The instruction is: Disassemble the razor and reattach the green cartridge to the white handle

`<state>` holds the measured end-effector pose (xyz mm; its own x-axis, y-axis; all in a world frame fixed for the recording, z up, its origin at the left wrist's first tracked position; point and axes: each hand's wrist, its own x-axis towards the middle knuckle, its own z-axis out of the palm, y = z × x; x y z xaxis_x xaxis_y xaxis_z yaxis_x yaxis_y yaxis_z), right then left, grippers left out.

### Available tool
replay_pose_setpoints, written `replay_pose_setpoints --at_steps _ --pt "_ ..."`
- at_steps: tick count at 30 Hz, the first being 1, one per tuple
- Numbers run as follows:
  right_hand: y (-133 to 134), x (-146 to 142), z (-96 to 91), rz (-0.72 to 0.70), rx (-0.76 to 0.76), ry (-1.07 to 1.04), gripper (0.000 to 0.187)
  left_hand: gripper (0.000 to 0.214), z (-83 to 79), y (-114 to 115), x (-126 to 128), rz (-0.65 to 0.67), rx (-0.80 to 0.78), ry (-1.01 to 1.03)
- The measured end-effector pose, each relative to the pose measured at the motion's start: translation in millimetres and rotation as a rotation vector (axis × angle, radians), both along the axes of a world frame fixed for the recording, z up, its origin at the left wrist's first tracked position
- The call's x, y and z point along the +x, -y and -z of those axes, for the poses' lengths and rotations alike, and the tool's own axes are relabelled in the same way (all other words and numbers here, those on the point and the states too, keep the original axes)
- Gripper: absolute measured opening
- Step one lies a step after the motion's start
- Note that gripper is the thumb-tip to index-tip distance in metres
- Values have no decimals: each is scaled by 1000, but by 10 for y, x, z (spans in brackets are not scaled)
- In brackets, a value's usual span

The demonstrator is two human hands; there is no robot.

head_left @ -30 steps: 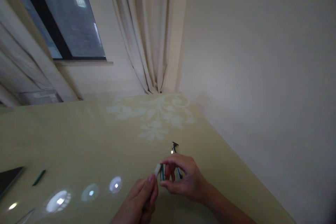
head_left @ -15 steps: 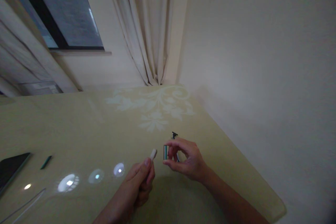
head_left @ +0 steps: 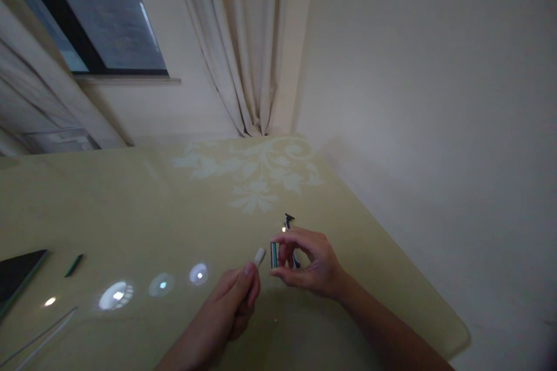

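Pinching the striped cartridge [head_left: 274, 255] by its ends, the right hand [head_left: 321, 261] should leave its face unobstructed; the left hand [head_left: 235, 298], clasping the pale stick [head_left: 260, 256] just beside the cartridge, should press lightly.

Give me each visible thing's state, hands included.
Left hand: closed on pale stick
Pale stick: gripped, tip exposed
Right hand: pinching cartridge
Cartridge: held by ends, apart from stick
Razor handle: lying on table, partly hidden
Dark green strip: lying on table
Dark slab: partly out of frame
Curtains: drawn aside
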<state>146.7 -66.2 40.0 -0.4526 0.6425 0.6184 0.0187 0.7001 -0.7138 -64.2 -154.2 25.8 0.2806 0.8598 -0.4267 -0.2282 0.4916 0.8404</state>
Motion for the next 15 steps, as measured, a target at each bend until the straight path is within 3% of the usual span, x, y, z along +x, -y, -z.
replay_pose_setpoints --at_steps 6,11,15 --pt "-1 -2 7 -38 -25 16 39 64 -30 -28 -16 63 36 -5" --pt "-12 4 -3 -25 -49 7 41 66 -42 -78 -24 -60 9 2" --pt "-7 -8 6 -50 -21 40 38 65 0 -68 -11 44 26 20"
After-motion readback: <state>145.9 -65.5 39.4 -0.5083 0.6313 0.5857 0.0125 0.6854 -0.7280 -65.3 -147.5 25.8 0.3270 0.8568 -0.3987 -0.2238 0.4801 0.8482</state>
